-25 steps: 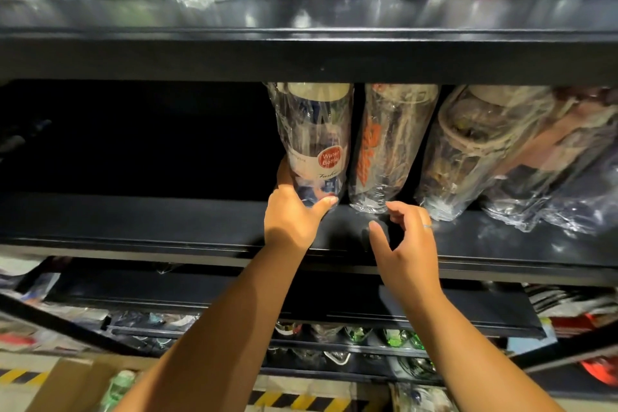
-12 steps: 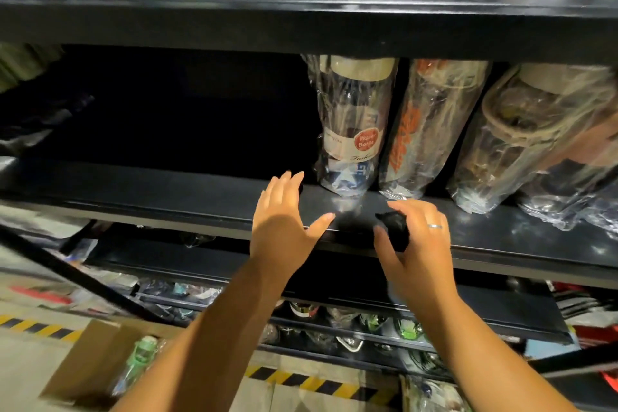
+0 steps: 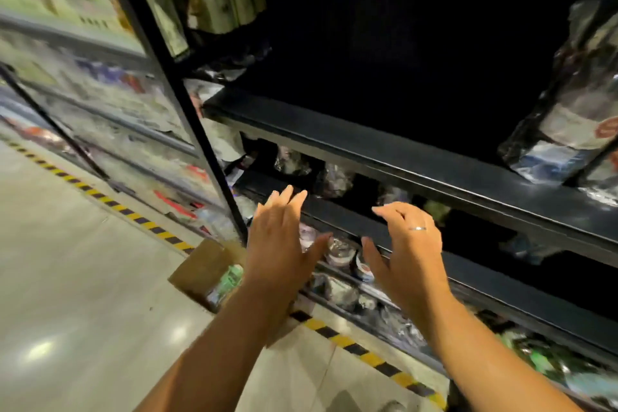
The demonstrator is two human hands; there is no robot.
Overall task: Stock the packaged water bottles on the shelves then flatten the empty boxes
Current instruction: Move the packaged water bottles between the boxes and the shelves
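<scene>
Both hands had come away from the front edge of the shelf and dropped lower. The view had swung left and downward, so the packaged water bottle that the left hand had touched a moment before now stood at the far right. The bottle stood upright in its clear wrap on that dark shelf, near the front edge, with another wrapped pack just beside it at the frame's border.

The left hand hung in the air in front of the lower shelves, fingers straight and slightly spread, thumb out to the side, holding nothing. The right hand was beside it but apart from it, fingers loosely bent and thumb out, also empty. A ring showed on one of its fingers. Whether either hand brushed a shelf could not be told.

Below the left forearm a cardboard box sat open on the floor, near the foot of the black upright post. A green-labelled bottle lay inside it. Yellow and black striped tape ran along the floor in front of the racks. The lower shelves held more wrapped goods, too blurred to make out.
</scene>
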